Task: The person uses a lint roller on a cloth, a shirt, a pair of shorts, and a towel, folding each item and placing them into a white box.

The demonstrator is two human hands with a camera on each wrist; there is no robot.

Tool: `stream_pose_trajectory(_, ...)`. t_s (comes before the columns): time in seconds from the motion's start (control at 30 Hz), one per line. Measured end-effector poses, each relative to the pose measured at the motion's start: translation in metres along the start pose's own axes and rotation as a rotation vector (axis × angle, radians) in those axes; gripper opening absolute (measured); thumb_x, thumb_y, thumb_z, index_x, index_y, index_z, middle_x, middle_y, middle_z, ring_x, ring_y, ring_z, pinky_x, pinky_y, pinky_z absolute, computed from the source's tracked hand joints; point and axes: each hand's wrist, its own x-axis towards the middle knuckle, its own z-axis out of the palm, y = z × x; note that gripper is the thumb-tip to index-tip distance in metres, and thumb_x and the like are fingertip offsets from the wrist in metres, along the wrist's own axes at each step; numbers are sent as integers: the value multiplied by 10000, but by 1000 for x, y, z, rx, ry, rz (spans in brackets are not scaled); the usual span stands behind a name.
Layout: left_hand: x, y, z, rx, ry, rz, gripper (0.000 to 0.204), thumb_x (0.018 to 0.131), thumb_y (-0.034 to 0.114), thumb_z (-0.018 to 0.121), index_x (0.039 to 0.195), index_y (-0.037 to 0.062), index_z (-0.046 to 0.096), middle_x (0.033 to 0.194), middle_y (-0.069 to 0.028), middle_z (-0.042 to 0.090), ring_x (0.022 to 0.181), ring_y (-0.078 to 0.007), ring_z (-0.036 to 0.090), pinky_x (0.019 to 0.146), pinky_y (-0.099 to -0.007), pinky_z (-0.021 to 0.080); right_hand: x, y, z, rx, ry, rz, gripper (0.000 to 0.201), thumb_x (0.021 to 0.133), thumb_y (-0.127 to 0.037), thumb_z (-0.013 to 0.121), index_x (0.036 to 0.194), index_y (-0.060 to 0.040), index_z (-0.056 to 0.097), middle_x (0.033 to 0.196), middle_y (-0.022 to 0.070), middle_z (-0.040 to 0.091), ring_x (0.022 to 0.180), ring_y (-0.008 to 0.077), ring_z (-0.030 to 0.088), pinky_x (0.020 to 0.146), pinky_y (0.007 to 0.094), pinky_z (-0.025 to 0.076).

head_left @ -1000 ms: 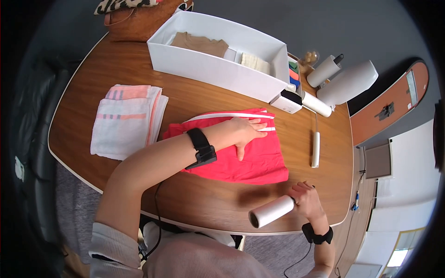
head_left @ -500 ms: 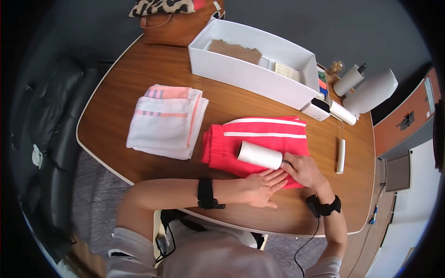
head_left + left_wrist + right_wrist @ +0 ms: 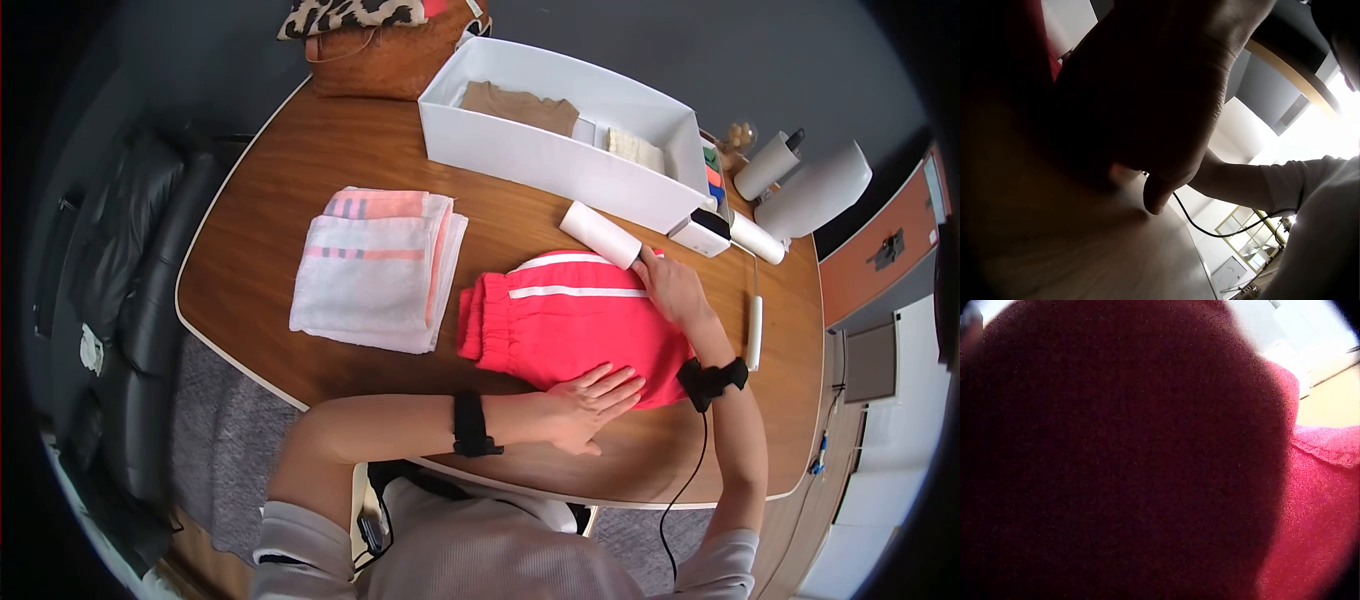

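Note:
Red fabric with white stripes and a gathered waistband [image 3: 590, 330] lies folded on the table. My left hand [image 3: 585, 408] rests flat on its near edge, fingers spread; in the left wrist view the left hand [image 3: 1147, 94] is dark, with the thumb down by the table. My right hand [image 3: 675, 288] grips the handle of a lint roller [image 3: 601, 235], whose white cylinder lies across the far striped edge of the fabric. The right wrist view is mostly dark, with red fabric [image 3: 1316, 506] at its right side.
A folded white and pink towel [image 3: 370, 270] lies left of the fabric. Behind stands a long white box [image 3: 540, 165] holding folded clothes, beside a brown bag [image 3: 385, 65]. Toward the right are a small box [image 3: 700, 236] and a white-handled tool [image 3: 755, 333].
The right hand has come in from the near right and carried the roller over the fabric to its far edge. The left hand has drawn back from the stripes to the near edge.

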Motion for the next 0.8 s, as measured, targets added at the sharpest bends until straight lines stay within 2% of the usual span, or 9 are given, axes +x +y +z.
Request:
stream_pose_trajectory(0.07, 0, 0, 0, 4, 12, 2, 906, 713, 471, 586, 1354, -18, 175, 1439, -158, 110, 1343, -274, 63, 1073, -434, 57, -4, -4, -6, 5, 37, -11, 248, 883, -293, 444, 954, -62, 497, 687, 167, 591, 621, 344, 588, 535, 437, 471)
stream_pose_trajectory(0.17, 0, -1, 1, 8, -5, 30, 887, 721, 459, 586, 1362, 7, 172, 1442, -144, 105, 1342, -273, 69, 1077, -435, 48, -24, -25, -27, 258, 108, -220, 221, 865, -274, 478, 929, -63, 497, 687, 181, 575, 606, 348, 571, 518, 451, 449)
stream_pose_trajectory(0.27, 2, -2, -3, -34, -101, 83, 881, 730, 460, 578, 1364, 9, 165, 1443, -144, 101, 1342, -272, 67, 1077, -440, 44, -48, -52, -28, 329, -93, -394, 217, 845, -261, 511, 933, -63, 510, 627, 163, 544, 567, 349, 545, 493, 415, 425)
stream_pose_trajectory(0.37, 4, -1, -4, -34, -153, 92, 877, 735, 464, 571, 1363, 4, 167, 1443, -143, 99, 1341, -273, 66, 1079, -441, 36, -51, -63, -8, 299, -55, -418, 224, 848, -262, 506, 942, -59, 509, 599, 135, 540, 532, 338, 540, 455, 400, 419)
stream_pose_trajectory(0.47, 3, -1, -3, 2, -83, 109, 877, 734, 467, 572, 1361, 1, 174, 1444, -142, 99, 1341, -273, 65, 1080, -440, 33, -39, -64, -7, 255, -80, -363, 228, 853, -252, 501, 952, -47, 506, 611, 131, 556, 540, 332, 550, 449, 398, 425)
stream_pose_trajectory(0.5, 3, -1, -3, 4, -79, 109, 874, 734, 466, 572, 1360, 0, 177, 1444, -141, 100, 1341, -274, 64, 1080, -440, 31, -35, -62, -1, 221, 26, -396, 243, 850, -281, 500, 932, -52, 511, 560, 103, 541, 506, 289, 558, 433, 376, 432)
stream_pose_trajectory(0.6, 3, -1, -2, 7, -73, 119, 871, 733, 462, 574, 1359, -1, 183, 1444, -136, 103, 1342, -274, 61, 1079, -441, 29, -26, -58, 11, 243, 69, -334, 253, 857, -285, 494, 952, -51, 511, 563, 109, 544, 513, 286, 565, 431, 376, 432)
stream_pose_trajectory(0.7, 3, -1, -2, 0, -75, 112, 875, 729, 458, 578, 1360, 1, 180, 1445, -133, 106, 1342, -276, 61, 1078, -442, 31, -20, -59, 13, 151, 55, -270, 255, 865, -294, 481, 931, -48, 506, 541, 112, 541, 502, 283, 567, 420, 372, 443)
stream_pose_trajectory(0.8, 4, -1, -2, 2, -83, 113, 888, 723, 453, 584, 1364, 4, 164, 1445, -131, 110, 1342, -280, 60, 1076, -448, 36, -9, -64, 9, 121, 36, -133, 256, 885, -281, 448, 908, -29, 490, 538, 139, 543, 500, 303, 566, 430, 393, 449)
